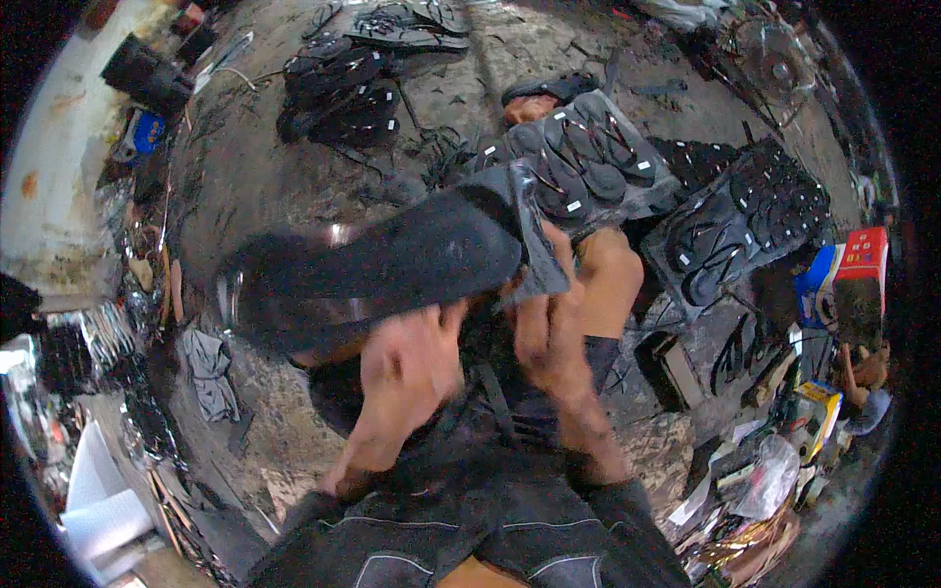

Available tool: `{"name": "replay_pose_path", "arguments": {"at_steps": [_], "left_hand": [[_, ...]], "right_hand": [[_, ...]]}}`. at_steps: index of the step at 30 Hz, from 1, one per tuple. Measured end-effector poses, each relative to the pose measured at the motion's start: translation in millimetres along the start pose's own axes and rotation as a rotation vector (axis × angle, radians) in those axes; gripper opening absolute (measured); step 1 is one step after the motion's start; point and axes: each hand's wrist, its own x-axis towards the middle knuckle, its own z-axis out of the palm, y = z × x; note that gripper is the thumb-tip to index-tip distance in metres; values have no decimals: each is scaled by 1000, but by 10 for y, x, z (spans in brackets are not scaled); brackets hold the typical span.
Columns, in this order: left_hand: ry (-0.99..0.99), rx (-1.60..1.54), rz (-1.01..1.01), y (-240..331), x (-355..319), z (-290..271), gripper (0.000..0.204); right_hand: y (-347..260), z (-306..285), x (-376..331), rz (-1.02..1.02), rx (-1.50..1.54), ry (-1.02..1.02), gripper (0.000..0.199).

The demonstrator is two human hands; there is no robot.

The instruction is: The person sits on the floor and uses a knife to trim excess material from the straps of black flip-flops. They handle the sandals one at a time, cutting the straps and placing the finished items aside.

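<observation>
A long, dark, curved rubber-like piece [392, 260] lies across in front of me, its left end blurred. My left hand [407, 358] is just below its lower edge, fingers curled and closed; what they hold is hidden and smeared by motion. A thin grey sheet [537, 240] with a ragged edge stands at the piece's right end. My right hand [549, 318] is closed on the lower part of that sheet, beside my bare right knee. Beyond it, several black thong sandals [600, 178] with small white tags rest on a grey sheet.
More black sandals [714, 257] lie on a second sheet at right. A dark pile of sandals [343, 103] sits far left on the stained floor. To the right are a red and blue box [861, 257], a fan [779, 71] and clear plastic scraps [769, 480]. A grey cloth [208, 370] lies left.
</observation>
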Motion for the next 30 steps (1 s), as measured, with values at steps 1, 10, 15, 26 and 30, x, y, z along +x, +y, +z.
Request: {"name": "replay_pose_path", "arguments": {"at_steps": [1, 10, 15, 26, 30], "left_hand": [[28, -20, -22, -81, 57, 118, 41], [-56, -249, -193, -33, 258, 5, 29], [-70, -184, -310, -61, -27, -345, 33], [55, 179, -234, -125, -216, -526, 53], [-42, 213, -263, -50, -177, -390, 45]], "right_hand": [[228, 123, -92, 28, 69, 134, 23], [444, -293, -1604, 210, -318, -59, 28], [241, -496, -1167, 167, -453, -137, 35], [-63, -478, -483, 205, -443, -532, 29], [386, -62, -661, 156, -247, -259, 11]]}}
